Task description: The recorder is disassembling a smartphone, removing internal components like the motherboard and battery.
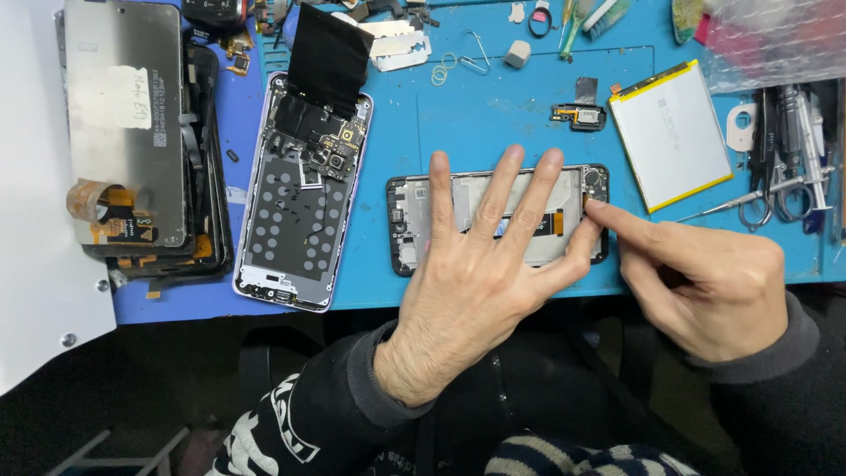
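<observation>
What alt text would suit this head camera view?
A left hand lies flat on a black, opened phone frame on a blue work mat, while the right hand puts its index fingertip to the frame's corner.

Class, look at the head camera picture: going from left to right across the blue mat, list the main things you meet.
Stack of phone screens → opened phone with purple rim → black phone frame under the left hand → right hand → white battery with yellow edge → scissors and tweezers.
</observation>
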